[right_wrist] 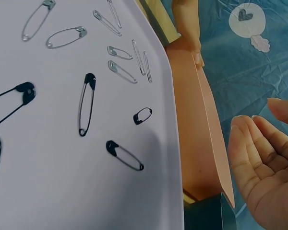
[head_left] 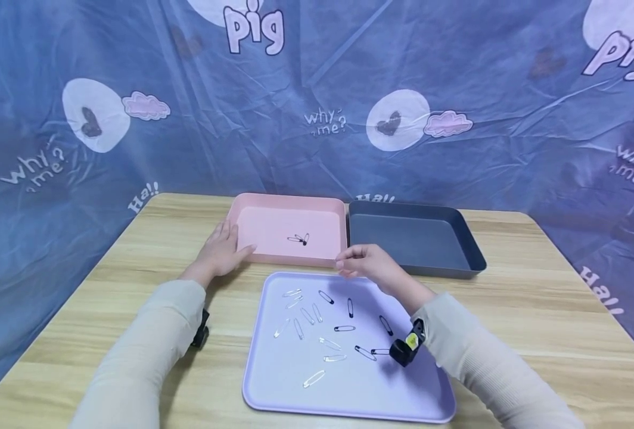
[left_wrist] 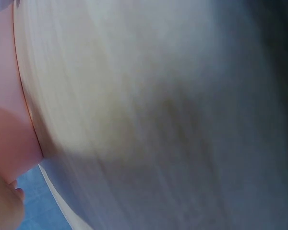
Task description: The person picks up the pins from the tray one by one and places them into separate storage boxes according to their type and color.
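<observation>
My left hand (head_left: pixel 219 253) rests on the left side of a pink tray (head_left: pixel 263 223), fingers over its rim and thumb spread at the front edge. Several black-headed safety pins (head_left: pixel 302 241) lie together inside that tray. The right hand (head_left: pixel 372 265) hovers by the pink tray's front right corner. In the right wrist view its fingers bend loosely, with the thumb apart and nothing visible between them. Below it, a lilac tray (head_left: pixel 285 396) carries scattered safety pins, silver ones (head_left: pixel 314 379) mostly left and black ones (right_wrist: pixel 90 79) mostly right.
A dark grey tray (head_left: pixel 408 238) stands right beside the pink one. All three trays are on a wood-grain table (head_left: pixel 102 292). A blue printed cloth (head_left: pixel 306 77) hangs behind the table's far edge. A black wrist camera (head_left: pixel 403 351) overlaps the lilac tray.
</observation>
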